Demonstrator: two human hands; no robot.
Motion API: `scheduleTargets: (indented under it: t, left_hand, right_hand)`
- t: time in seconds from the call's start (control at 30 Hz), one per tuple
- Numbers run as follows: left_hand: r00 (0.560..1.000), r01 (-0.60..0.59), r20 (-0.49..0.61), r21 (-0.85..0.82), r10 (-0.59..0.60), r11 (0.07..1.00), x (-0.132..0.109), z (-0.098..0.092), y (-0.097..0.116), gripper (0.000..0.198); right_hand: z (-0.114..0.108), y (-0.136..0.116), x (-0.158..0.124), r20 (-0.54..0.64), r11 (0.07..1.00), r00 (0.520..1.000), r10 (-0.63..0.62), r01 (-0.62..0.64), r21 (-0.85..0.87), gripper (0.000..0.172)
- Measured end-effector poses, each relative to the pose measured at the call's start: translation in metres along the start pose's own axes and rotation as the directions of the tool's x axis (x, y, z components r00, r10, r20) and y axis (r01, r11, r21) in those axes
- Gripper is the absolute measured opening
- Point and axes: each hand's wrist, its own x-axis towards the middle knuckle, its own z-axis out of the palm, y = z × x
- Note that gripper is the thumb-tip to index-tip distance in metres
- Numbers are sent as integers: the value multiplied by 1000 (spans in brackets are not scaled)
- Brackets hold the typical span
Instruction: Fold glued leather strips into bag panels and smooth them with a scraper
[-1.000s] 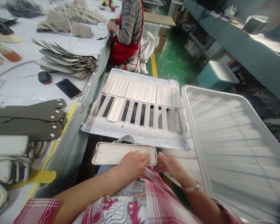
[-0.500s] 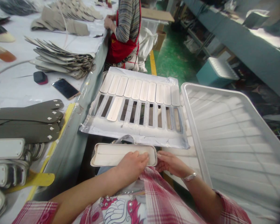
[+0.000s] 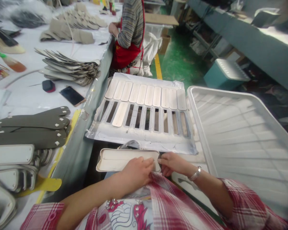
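Note:
A long cream-white panel (image 3: 115, 159) with a thin raised rim lies crosswise close to my body. My left hand (image 3: 139, 171) rests over its right half, the fingers bent onto its surface and far edge. At the panel's right end, my right hand (image 3: 174, 163) has its fingers drawn together against the rim; what the fingertips pinch is partly hidden. Just beyond is a slotted board (image 3: 141, 138) covered in whitish film. A row of similar cream panels (image 3: 142, 95) lies along its far side, and a single panel (image 3: 120, 114) lies across the nearer slots.
On the left table (image 3: 19, 102) are stacked grey strips (image 3: 33, 127), white-faced pieces (image 3: 12, 155), a fanned pile of pieces (image 3: 69, 68) and a phone (image 3: 72, 95). A large white bin (image 3: 204, 127) stands at right. A co-worker in a red apron (image 3: 124, 54) is ahead.
The view has shifted a little, so the table things sit farther right. Both hands stay at the panel; the right fingers are now closer in against its right end.

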Motion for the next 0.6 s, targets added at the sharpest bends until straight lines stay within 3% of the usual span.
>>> scheduleTargets:
  t: [0.07,0.13,0.17,0.23,0.27,0.3,0.33,0.4,0.47,0.6]
  left_hand:
    - [997,56,-28,-291,-67,955,-18,-14,-4,61]
    - [952,129,-131,-645,-275,753,-47,-28,-19,62]
    - [875,142,-194,-774,-444,617,-64,-33,-29,55]
    - [609,119,-279,-894,-743,433,-99,-38,-56,39]
    - [492,132,-280,-912,-824,389,-114,-37,-70,34]
    - [458,158,-237,-927,-856,341,-127,-33,-83,33]
    - [489,186,-150,-945,-859,271,-136,-26,-95,35]
    - [612,222,21,-964,-791,147,-143,-11,-111,43]
    - [696,222,100,-972,-711,80,-138,1,-116,50]
    - [712,212,47,-966,-700,151,-122,3,-111,52]
  right_hand:
    - [1,-2,-3,5,998,1000,-4,4,-70,26]
    - [0,-3,-4,3,993,1000,-6,6,-122,28]
    - [-1,-2,-3,9,991,1000,-3,4,-131,29]
    - [-4,-2,-1,47,991,999,-6,12,-130,34]
    - [-5,-2,0,67,992,998,-7,15,-128,36]
    - [-7,-1,1,89,992,996,-8,20,-124,38]
    - [-8,-1,1,110,993,994,-9,21,-117,39]
    - [-11,-2,2,134,993,991,5,11,-117,38]
    - [-13,-2,5,142,990,990,24,-3,-142,35]
    - [-12,-2,11,90,978,996,16,3,-210,31]
